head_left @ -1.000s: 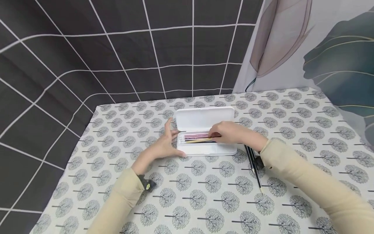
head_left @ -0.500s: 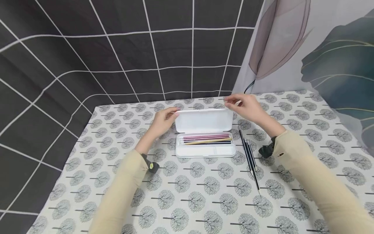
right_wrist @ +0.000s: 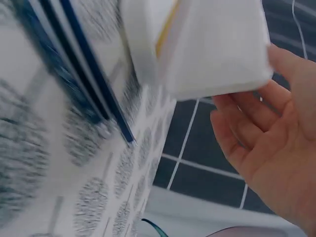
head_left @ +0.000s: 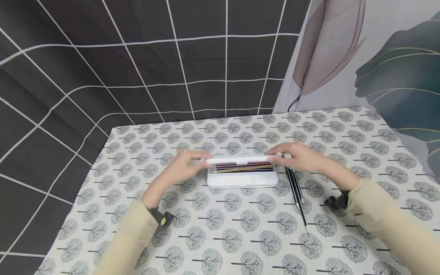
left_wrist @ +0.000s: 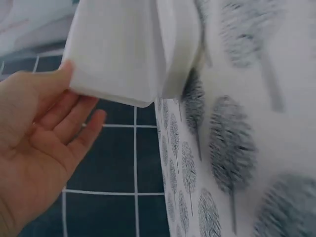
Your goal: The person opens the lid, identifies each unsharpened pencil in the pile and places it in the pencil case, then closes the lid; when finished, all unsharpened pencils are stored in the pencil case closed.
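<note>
A white pencil case (head_left: pixel 240 180) lies on the table with its lid (head_left: pixel 237 159) tilted partway down over the base. Through the gap, red and dark pencils and a yellow pencil (head_left: pixel 245 168) show in the back compartment. My left hand (head_left: pixel 178 167) pinches the lid's left corner; in the left wrist view its thumb lies at the lid's edge with the fingers behind. At the opposite corner, my right hand (head_left: pixel 298 157) grips the lid between thumb and fingers, as the right wrist view shows. The lid's outer face is mostly hidden.
Several dark pencils (head_left: pixel 296 191) lie on the table just right of the case, below the right hand. A tree-print cloth (head_left: pixel 220 244) covers the table. Behind it hangs a dark grid-patterned curtain (head_left: pixel 203 61), with a leaf-print one (head_left: pixel 343 76) at the right.
The right hand has left the pencils in the case and gone to the lid. The left hand has moved from the case's side to the lid, which both hands have swung forward and down.
</note>
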The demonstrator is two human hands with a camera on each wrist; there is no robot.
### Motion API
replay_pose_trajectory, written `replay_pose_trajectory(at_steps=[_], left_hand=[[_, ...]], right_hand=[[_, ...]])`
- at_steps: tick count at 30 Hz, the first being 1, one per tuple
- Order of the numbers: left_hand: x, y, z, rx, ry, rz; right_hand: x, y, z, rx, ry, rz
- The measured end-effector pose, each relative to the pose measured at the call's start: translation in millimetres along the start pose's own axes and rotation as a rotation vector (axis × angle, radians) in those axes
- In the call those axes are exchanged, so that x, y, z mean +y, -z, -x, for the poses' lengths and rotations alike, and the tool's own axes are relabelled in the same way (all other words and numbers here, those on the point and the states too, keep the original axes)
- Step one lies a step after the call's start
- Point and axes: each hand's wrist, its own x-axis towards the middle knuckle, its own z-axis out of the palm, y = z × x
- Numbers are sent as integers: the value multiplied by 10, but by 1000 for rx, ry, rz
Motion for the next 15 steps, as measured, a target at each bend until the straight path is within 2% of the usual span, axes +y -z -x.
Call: replay_pose_trajectory(at_steps=[3,8,11,15], left_hand=[[7,-101,165,-65,-69,-115],[0,-270,344,-105,-121,-250],[-17,-293,374,-145,-145,-282],[-6,-280,338,-179,-165,-295]], right_hand=[[-63,-114,167,-19,59,68],[-70,-290,343,-48,65,120],[-31,-359,391,-68,57,119],[-5,-369,403,-70,75,132]])
